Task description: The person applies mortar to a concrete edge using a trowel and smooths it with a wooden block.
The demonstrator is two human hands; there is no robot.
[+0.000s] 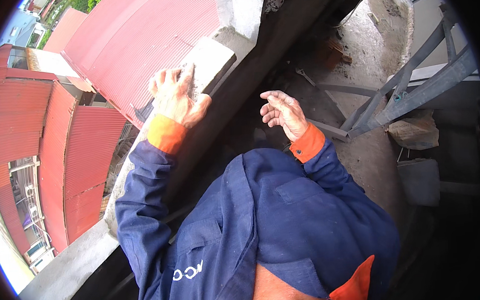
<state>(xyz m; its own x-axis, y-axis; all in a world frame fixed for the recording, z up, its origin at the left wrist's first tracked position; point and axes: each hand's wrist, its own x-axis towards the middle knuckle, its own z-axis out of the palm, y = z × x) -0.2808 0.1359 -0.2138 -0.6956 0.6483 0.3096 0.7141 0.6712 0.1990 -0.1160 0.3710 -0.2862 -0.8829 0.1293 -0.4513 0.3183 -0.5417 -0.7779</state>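
My left hand [177,97] rests at the end of a pale, rough-sided masonry block [211,62] on top of the parapet wall [72,278]. Its fingers are spread, the index finger lying against the block's end and the thumb apart on the inner side. The block lies flat along the wall, with its inner face in shadow. To the right, my right hand [285,113] hovers inside the wall, away from the block. Its fingers are loosely bent and apart, and I see nothing in them. Both arms wear dark blue sleeves with orange cuffs.
Beyond the wall, red corrugated roofs [140,40] lie well below. A pale pillar [242,9] rises beyond the block. On my right stand a grey metal frame [383,105], a crumpled paper sack [416,131] and a grey container [419,182]. Reddish bricks [334,54] lie farther off.
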